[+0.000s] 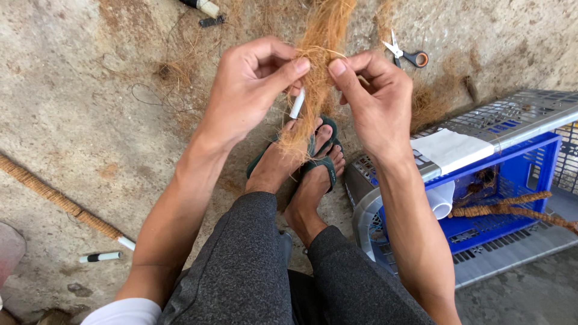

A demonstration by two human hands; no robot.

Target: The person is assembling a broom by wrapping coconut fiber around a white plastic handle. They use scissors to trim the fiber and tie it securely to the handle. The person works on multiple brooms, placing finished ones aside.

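A bunch of brown coconut-like fibre [318, 72] hangs between both hands above my crossed feet in green sandals [322, 157]. My left hand [253, 84] pinches the fibre between thumb and forefinger and also holds a short white tube [297, 103] against it. My right hand [373, 96] pinches the same fibre from the right side. The fibre's upper end runs out of view at the top.
Small scissors [404, 54] lie on the concrete floor at the upper right. A blue and grey plastic crate [512, 174] with fibre-wrapped sticks [512, 210] and a white cloth [451, 149] stands at right. A fibre-wrapped rod [60, 198] and a white marker [100, 257] lie at left.
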